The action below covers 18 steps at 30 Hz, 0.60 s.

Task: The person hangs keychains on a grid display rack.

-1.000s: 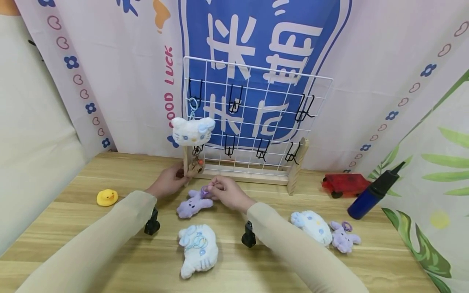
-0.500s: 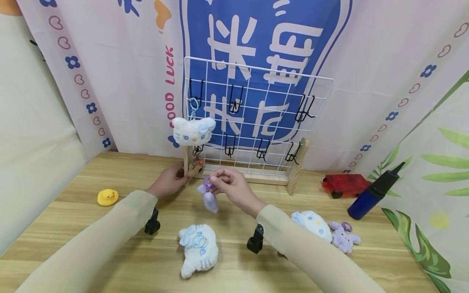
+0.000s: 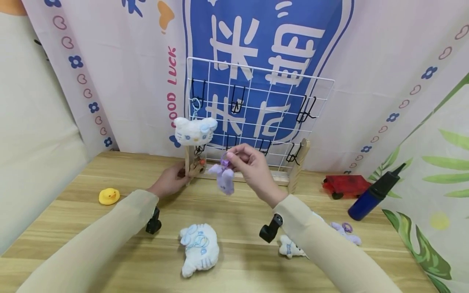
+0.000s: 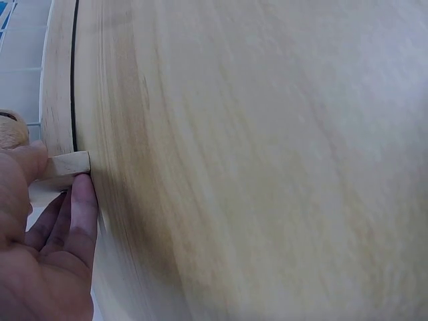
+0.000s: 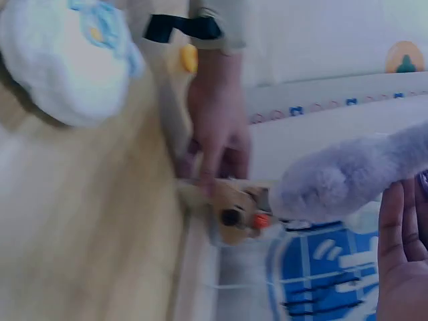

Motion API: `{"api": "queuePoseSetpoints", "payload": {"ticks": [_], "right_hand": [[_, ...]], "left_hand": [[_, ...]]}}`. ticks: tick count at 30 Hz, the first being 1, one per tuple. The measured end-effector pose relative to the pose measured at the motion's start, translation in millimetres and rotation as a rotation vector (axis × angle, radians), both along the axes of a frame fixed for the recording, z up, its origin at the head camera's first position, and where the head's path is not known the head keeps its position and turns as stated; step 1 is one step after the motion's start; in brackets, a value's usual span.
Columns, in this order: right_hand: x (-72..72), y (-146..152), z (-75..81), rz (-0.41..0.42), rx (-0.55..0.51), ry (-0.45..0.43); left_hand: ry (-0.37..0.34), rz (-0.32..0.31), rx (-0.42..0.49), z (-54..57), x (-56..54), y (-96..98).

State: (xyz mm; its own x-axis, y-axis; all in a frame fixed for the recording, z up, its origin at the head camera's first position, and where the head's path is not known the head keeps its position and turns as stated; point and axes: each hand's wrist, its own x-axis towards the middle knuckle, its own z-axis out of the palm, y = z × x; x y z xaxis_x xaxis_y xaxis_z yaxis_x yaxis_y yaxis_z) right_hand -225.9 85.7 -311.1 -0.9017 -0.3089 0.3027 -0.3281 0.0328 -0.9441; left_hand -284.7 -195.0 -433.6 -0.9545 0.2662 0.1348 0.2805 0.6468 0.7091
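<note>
My right hand (image 3: 256, 171) pinches the purple ring of a small lilac plush keychain (image 3: 225, 181), which dangles in front of the lower part of the white wire grid rack (image 3: 253, 93). The plush fills the right of the right wrist view. With thumb and fingers, my left hand (image 3: 168, 181) grips the wooden foot (image 4: 70, 164) at the rack's left end. Close to that hand hangs a brown plush keychain (image 5: 235, 210) with a dark nose and a red-orange bit. Above it, a white cat-face plush (image 3: 194, 132) hangs by a light blue ring from an upper-left hook.
Several black hooks (image 3: 236, 106) are fixed on the grid. A white cat plush (image 3: 199, 250) lies at the front, a small white plush (image 3: 289, 246) and a lilac plush (image 3: 346, 232) by my right sleeve. Also there: yellow duck (image 3: 109, 196), red toy car (image 3: 346, 186), blue pump (image 3: 371, 199).
My right hand has lifted the lilac plush keychain off the table by its ring and carried it up and to the right, towards the grid. The left hand keeps its grip on the foot.
</note>
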Motion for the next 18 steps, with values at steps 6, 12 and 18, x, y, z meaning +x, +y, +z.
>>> {"api": "queuePoseSetpoints", "payload": {"ticks": [6, 12, 18], "right_hand": [[-10.2, 9.2, 26.6, -0.073, 0.005, 0.087], [-23.3, 10.5, 46.8, -0.138, -0.009, 0.132], [-34.8, 8.1, 57.6, -0.196, 0.006, 0.189]], "left_hand": [[-0.005, 0.006, -0.007, 0.6, 0.3, 1.7], [-0.009, 0.015, -0.017, -1.2, -0.7, 1.0], [-0.011, 0.020, -0.015, -2.2, -1.9, 0.2]]}}
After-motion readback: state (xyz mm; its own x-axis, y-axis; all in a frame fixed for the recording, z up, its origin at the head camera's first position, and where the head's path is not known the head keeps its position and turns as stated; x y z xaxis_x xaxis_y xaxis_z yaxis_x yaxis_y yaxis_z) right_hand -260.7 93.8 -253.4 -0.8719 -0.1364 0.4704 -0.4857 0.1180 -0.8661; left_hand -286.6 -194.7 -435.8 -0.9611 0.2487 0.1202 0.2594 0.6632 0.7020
